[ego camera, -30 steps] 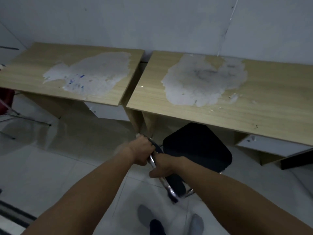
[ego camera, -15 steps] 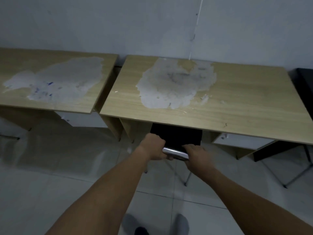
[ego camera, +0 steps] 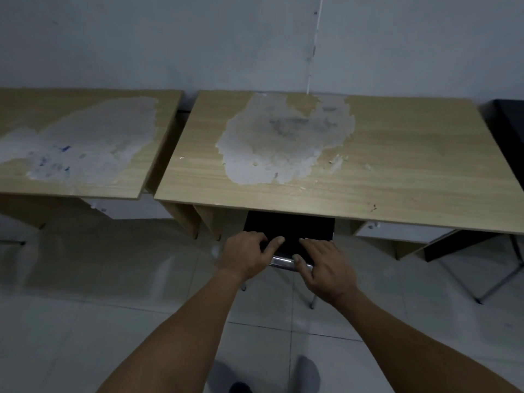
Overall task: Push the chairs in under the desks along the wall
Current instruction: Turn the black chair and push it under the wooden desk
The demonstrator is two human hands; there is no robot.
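Observation:
A black chair [ego camera: 287, 226] with a chrome back bar [ego camera: 280, 261] stands under the right-hand wooden desk [ego camera: 397, 171], its seat hidden beneath the worn top. Only the backrest and thin metal legs show below the desk's front edge. My left hand [ego camera: 243, 258] curls over the left end of the backrest, thumb lying along its top. My right hand [ego camera: 326, 268] holds the right end, fingers spread over the top and thumb against the chrome bar.
A second worn desk [ego camera: 85, 165] stands to the left with no chair in view at it. A white drawer unit [ego camera: 397, 232] hangs under the right desk. Thin metal legs [ego camera: 499, 282] and a dark object [ego camera: 510, 129] sit at the far right. The floor is pale tile.
The chair has turned square to the desk and slid in under it. My hands moved forward with it, and their fingers lie looser on the backrest than before.

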